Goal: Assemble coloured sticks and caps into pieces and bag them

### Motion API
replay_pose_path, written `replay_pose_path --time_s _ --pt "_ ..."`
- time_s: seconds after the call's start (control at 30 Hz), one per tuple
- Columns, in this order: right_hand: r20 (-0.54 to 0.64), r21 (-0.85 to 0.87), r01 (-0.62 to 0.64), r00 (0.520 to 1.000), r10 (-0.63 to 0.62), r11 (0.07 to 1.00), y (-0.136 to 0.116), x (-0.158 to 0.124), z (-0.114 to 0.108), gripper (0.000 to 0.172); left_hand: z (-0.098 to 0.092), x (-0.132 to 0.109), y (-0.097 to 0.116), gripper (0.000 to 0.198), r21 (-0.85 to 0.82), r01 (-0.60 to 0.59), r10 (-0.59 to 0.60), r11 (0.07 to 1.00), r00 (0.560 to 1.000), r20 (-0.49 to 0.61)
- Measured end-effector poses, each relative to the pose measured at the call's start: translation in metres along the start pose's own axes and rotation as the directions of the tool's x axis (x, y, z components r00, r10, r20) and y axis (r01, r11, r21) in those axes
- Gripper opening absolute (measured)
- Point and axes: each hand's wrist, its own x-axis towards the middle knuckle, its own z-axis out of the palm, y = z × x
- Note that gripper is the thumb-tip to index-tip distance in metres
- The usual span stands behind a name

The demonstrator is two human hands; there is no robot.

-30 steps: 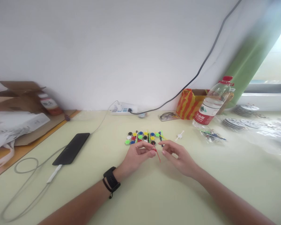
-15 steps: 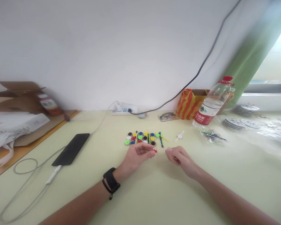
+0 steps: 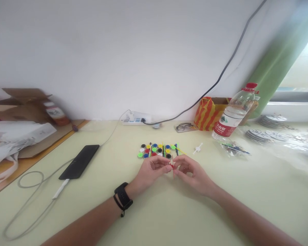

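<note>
My left hand (image 3: 152, 171), with a black band on its wrist, pinches a small red piece (image 3: 171, 165) at its fingertips. My right hand (image 3: 192, 172) meets it from the right and pinches a thin red stick (image 3: 172, 171) against that piece. Both hands hover just above the pale yellow table (image 3: 169, 212). Right behind them lies a cluster of small coloured round buttons (image 3: 156, 151) with a few thin coloured sticks across it. A small white piece (image 3: 197, 149) lies to the right of the cluster.
A black phone (image 3: 80, 161) on a white cable lies at left, near cardboard boxes (image 3: 23, 106) and a white bag. A power strip (image 3: 137, 119), glasses, a striped bag (image 3: 207, 114), a water bottle (image 3: 232, 114), a small plastic bag of parts (image 3: 233, 148) and stacked discs (image 3: 269, 124) line the back and right.
My right hand had drawn back to the right and closed; now it has come back to the left hand, and the two pinch the red parts together.
</note>
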Motion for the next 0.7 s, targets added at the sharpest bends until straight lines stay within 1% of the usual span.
replay_pose_path --time_s 0.03,0.07,0.17,0.2,0.23,0.3,0.33,0.37,0.4,0.43,0.47,0.53,0.6,0.7 --pt "-0.008 -0.013 0.009 1.000 -0.009 1.000 0.001 -0.001 0.000 0.031 0.000 0.000 0.000 0.028 -0.009 0.002 -0.002 1.000 1.000 -0.007" --pt "-0.021 -0.026 0.017 1.000 -0.017 1.000 0.002 -0.001 0.001 0.039 0.000 0.000 0.000 0.028 -0.018 0.003 -0.004 1.000 1.000 -0.015" --pt "-0.100 -0.047 0.025 0.995 -0.030 0.999 0.006 -0.003 0.002 0.072 -0.001 0.000 -0.001 0.027 -0.033 0.011 -0.012 0.999 1.000 -0.023" --pt "-0.133 -0.053 0.027 0.990 -0.034 0.998 0.006 -0.004 0.002 0.075 -0.001 0.000 -0.001 0.027 -0.034 0.014 -0.015 0.999 1.000 -0.024" --pt "-0.142 -0.060 0.028 0.989 -0.036 0.998 0.006 -0.004 0.001 0.068 -0.001 0.000 0.000 0.027 -0.034 0.016 -0.017 0.999 0.999 -0.027" --pt "-0.073 -0.052 0.014 0.997 -0.018 0.999 0.004 -0.003 -0.003 0.027 0.000 0.000 0.000 0.028 -0.032 0.016 -0.017 0.999 0.999 -0.037" --pt "-0.019 -0.034 0.000 1.000 -0.001 0.999 0.001 -0.003 -0.005 0.032 0.000 0.000 0.000 0.029 -0.031 0.015 -0.017 0.999 0.999 -0.042" --pt "0.029 -0.013 -0.017 0.999 0.018 1.000 -0.001 -0.002 -0.008 0.049 0.000 0.000 0.000 0.029 -0.029 0.016 -0.017 0.999 0.999 -0.045" --pt "0.057 0.009 -0.035 0.998 0.034 0.999 -0.003 -0.001 -0.010 0.058 0.000 0.000 0.000 0.028 -0.028 0.016 -0.017 0.999 0.999 -0.044" --pt "0.054 0.030 -0.049 0.997 0.048 0.998 -0.005 -0.001 -0.011 0.061 0.000 0.000 0.000 0.028 -0.029 0.016 -0.017 0.999 0.999 -0.040" --pt "0.027 0.048 -0.058 0.998 0.057 0.997 -0.007 0.000 -0.012 0.059 -0.001 0.000 0.000 0.027 -0.031 0.015 -0.016 0.999 0.999 -0.034" --pt "-0.017 0.082 -0.072 0.997 0.073 0.994 -0.008 0.001 -0.011 0.048 -0.001 0.000 -0.001 0.026 -0.030 0.013 -0.014 0.999 1.000 -0.025" --pt "-0.036 0.121 -0.074 0.996 0.079 0.990 -0.007 0.001 -0.008 0.035 -0.001 0.000 -0.001 0.027 -0.028 0.013 -0.013 1.000 1.000 -0.024" --pt "-0.038 0.114 -0.054 0.998 0.058 0.992 -0.005 0.002 -0.004 0.027 0.000 0.000 0.001 0.028 -0.018 0.021 -0.022 1.000 1.000 -0.019"
